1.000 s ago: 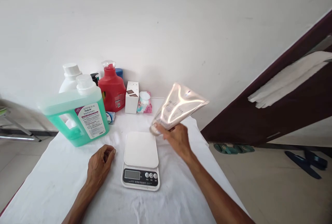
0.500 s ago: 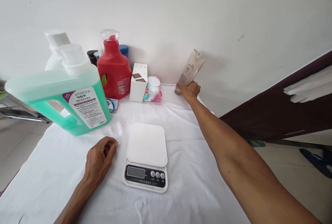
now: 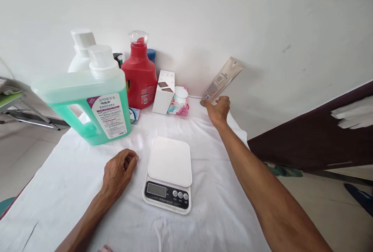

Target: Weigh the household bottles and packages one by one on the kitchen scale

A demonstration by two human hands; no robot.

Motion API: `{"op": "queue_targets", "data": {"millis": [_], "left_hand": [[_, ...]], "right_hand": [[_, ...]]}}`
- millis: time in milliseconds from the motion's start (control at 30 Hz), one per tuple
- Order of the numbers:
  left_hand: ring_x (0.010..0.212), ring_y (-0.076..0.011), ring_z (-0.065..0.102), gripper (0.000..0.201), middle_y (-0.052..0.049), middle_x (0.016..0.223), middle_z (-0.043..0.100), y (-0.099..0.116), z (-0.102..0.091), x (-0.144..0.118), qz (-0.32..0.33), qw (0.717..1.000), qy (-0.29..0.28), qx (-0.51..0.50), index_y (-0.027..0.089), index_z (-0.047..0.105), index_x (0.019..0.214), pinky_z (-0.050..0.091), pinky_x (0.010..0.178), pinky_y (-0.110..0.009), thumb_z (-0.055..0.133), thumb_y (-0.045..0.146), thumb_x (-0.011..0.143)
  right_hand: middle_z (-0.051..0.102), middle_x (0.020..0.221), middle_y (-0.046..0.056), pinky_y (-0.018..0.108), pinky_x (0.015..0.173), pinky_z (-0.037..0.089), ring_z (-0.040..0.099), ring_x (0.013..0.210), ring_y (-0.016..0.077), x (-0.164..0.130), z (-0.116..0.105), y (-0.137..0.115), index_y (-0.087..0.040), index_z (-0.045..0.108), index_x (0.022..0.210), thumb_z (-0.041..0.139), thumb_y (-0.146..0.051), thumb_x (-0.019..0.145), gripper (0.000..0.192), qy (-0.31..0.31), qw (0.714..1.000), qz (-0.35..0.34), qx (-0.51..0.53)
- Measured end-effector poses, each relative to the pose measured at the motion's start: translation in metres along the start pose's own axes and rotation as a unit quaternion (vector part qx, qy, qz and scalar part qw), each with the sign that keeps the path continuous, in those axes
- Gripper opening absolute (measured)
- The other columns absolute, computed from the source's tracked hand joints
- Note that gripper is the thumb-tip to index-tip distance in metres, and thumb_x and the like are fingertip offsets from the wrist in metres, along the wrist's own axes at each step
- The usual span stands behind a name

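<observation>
My right hand (image 3: pixel 218 109) reaches to the far right corner of the table and grips the cap end of a beige tube (image 3: pixel 223 79), which leans tilted against the white wall. My left hand (image 3: pixel 119 170) rests loosely curled on the white cloth, holding nothing, just left of a white digital kitchen scale (image 3: pixel 169 174) whose platform is bare.
A large green detergent jug (image 3: pixel 93 102), a white bottle (image 3: pixel 80 55), a red detergent bottle (image 3: pixel 140 77), a white box (image 3: pixel 164 92) and a pink floral packet (image 3: pixel 179 106) stand along the back. A dark door frame (image 3: pixel 314 135) lies right of the table (image 3: pixel 204 213).
My right hand carried the tube from above the scale to the back right corner by the wall and keeps hold of it. The left hand stayed put.
</observation>
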State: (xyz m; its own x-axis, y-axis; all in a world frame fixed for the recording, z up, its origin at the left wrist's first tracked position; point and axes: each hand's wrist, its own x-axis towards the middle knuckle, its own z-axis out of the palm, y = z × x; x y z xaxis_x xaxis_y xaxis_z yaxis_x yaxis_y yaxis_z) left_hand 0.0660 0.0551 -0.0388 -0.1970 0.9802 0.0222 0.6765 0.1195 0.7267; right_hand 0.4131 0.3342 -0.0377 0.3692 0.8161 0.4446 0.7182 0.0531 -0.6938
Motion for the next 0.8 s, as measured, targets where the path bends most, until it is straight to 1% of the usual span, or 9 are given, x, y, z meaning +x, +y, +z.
{"op": "queue_targets", "data": {"millis": [67, 167, 267, 333, 400, 467, 600, 700, 800], "left_hand": [[0.063, -0.0173, 0.059, 0.032, -0.001, 0.075, 0.07, 0.0, 0.0, 0.0, 0.003, 1.0, -0.001, 0.0, 0.024, 0.069, 0.088, 0.044, 0.064, -0.03, 0.052, 0.051, 0.093], [0.062, -0.0172, 0.058, 0.03, 0.0, 0.074, 0.07, -0.001, 0.0, -0.001, 0.009, 1.0, 0.001, -0.005, 0.024, 0.068, 0.088, 0.042, 0.063, -0.03, 0.052, 0.049, 0.093], [0.063, -0.0174, 0.059, 0.029, 0.0, 0.074, 0.07, -0.003, 0.001, -0.001, 0.019, 1.0, 0.004, -0.019, 0.024, 0.067, 0.087, 0.041, 0.064, -0.03, 0.051, 0.048, 0.094], [0.065, -0.0175, 0.06, 0.027, -0.001, 0.075, 0.07, -0.005, 0.002, -0.001, 0.022, 0.999, 0.005, -0.025, 0.024, 0.066, 0.087, 0.041, 0.066, -0.03, 0.05, 0.045, 0.095], [0.067, -0.0174, 0.061, 0.024, -0.001, 0.077, 0.07, -0.007, 0.003, -0.002, 0.021, 0.999, 0.002, -0.028, 0.024, 0.065, 0.088, 0.041, 0.067, -0.029, 0.051, 0.042, 0.095], [0.069, -0.017, 0.062, 0.022, 0.0, 0.078, 0.071, -0.008, 0.003, -0.001, 0.02, 0.999, -0.003, -0.028, 0.023, 0.065, 0.088, 0.04, 0.068, -0.029, 0.051, 0.038, 0.096], [0.071, -0.0161, 0.061, 0.017, 0.0, 0.08, 0.071, -0.009, 0.003, -0.001, 0.017, 1.0, -0.011, -0.022, 0.023, 0.065, 0.09, 0.039, 0.069, -0.028, 0.053, 0.033, 0.097], [0.071, -0.0158, 0.061, 0.015, 0.0, 0.081, 0.071, -0.009, 0.003, 0.0, 0.015, 1.0, -0.015, -0.019, 0.023, 0.065, 0.091, 0.038, 0.069, -0.028, 0.054, 0.031, 0.098], [0.073, -0.0161, 0.062, 0.013, 0.0, 0.082, 0.072, -0.007, 0.002, 0.001, 0.013, 1.0, -0.02, -0.017, 0.022, 0.065, 0.092, 0.037, 0.069, -0.028, 0.056, 0.028, 0.098]], "right_hand": [[0.059, 0.126, 0.02, 0.053, 0.103, 0.05, 0.06, 0.116, 0.034, -0.023, 0.001, -0.023, -0.018, 0.051, 0.125, 0.077, -0.055, 0.082, 0.063, -0.009, 1.0, -0.011, 0.023], [0.052, 0.138, 0.024, 0.051, 0.105, 0.048, 0.056, 0.125, 0.0359, -0.047, 0.014, -0.068, -0.016, 0.047, 0.133, 0.072, -0.059, 0.086, 0.069, -0.062, 0.997, -0.023, 0.05], [0.045, 0.147, 0.028, 0.054, 0.11, 0.043, 0.044, 0.14, 0.0414, -0.056, 0.031, -0.106, -0.013, 0.042, 0.142, 0.075, -0.054, 0.085, 0.077, -0.078, 0.997, 0.002, 0.007], [0.04, 0.153, 0.028, 0.057, 0.11, 0.042, 0.039, 0.144, 0.0429, -0.058, 0.04, -0.121, -0.015, 0.039, 0.147, 0.074, -0.053, 0.086, 0.079, -0.101, 0.994, 0.026, -0.045], [0.039, 0.155, 0.025, 0.058, 0.109, 0.043, 0.04, 0.143, 0.0429, -0.058, 0.045, -0.127, -0.018, 0.039, 0.149, 0.069, -0.054, 0.09, 0.076, -0.133, 0.986, 0.04, -0.089], [0.045, 0.151, 0.022, 0.057, 0.108, 0.044, 0.045, 0.14, 0.0416, -0.054, 0.044, -0.127, -0.02, 0.044, 0.147, 0.067, -0.055, 0.091, 0.07, -0.166, 0.979, 0.035, -0.113], [0.052, 0.142, 0.018, 0.05, 0.107, 0.046, 0.054, 0.132, 0.0384, -0.037, 0.03, -0.12, -0.02, 0.057, 0.136, 0.073, -0.04, 0.085, 0.057, -0.212, 0.967, 0.001, -0.142], [0.052, 0.143, 0.019, 0.051, 0.11, 0.044, 0.051, 0.136, 0.0404, -0.026, 0.016, -0.119, -0.019, 0.06, 0.133, 0.072, -0.029, 0.081, 0.055, -0.221, 0.96, -0.012, -0.17], [0.05, 0.148, 0.023, 0.059, 0.111, 0.042, 0.048, 0.14, 0.0438, -0.025, 0.01, -0.12, -0.017, 0.054, 0.141, 0.071, -0.034, 0.083, 0.063, -0.215, 0.958, -0.008, -0.188]]}}
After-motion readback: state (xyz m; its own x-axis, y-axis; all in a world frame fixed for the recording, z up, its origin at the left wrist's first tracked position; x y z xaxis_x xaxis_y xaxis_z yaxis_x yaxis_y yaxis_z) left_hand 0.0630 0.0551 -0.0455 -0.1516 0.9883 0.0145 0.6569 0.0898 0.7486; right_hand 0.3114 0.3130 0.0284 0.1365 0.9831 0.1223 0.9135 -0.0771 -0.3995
